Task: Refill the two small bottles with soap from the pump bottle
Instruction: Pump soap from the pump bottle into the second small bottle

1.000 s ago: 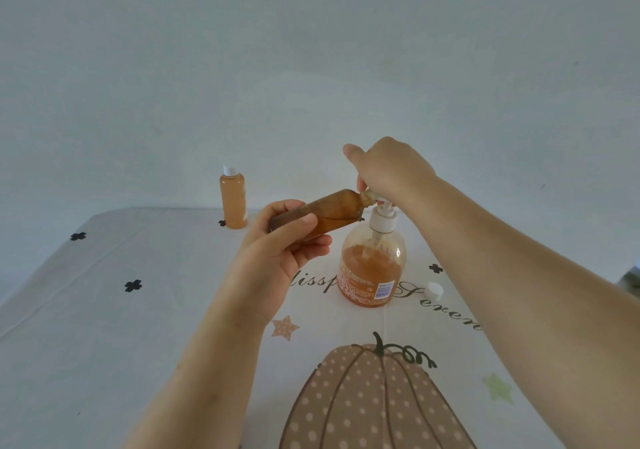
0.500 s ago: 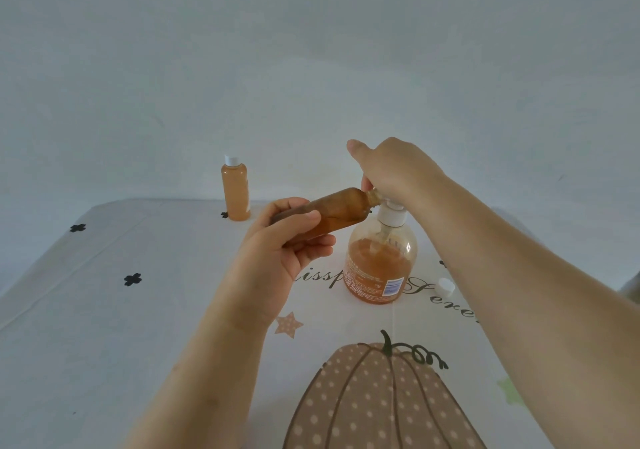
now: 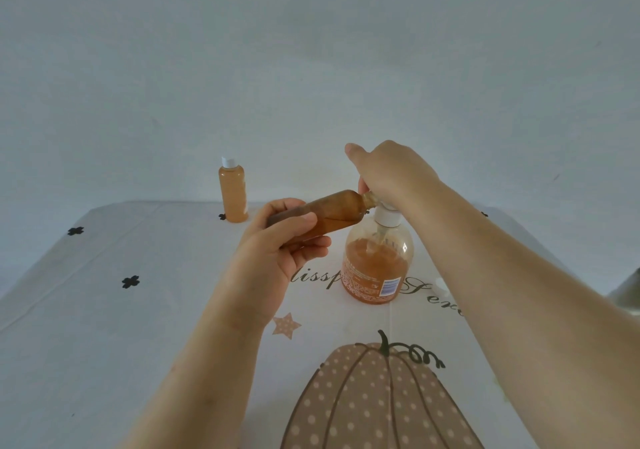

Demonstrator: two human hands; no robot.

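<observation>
The left hand [image 3: 277,258] grips the open small bottle [image 3: 329,213] tipped almost level, so its mouth reaches under the right hand [image 3: 391,175], which curls over the pump bottle [image 3: 377,265] top, likely to press. The other small bottle [image 3: 233,192] (capped, seemingly full) stands beyond the left hand.

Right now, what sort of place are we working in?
Probably a home table against a plain wall: a pumpkin-print tablecloth, a household soap pump bottle, and a capped small bottle standing on the cloth.

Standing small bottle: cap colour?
White cap, on the orange-filled bottle; head view shows it.
</observation>
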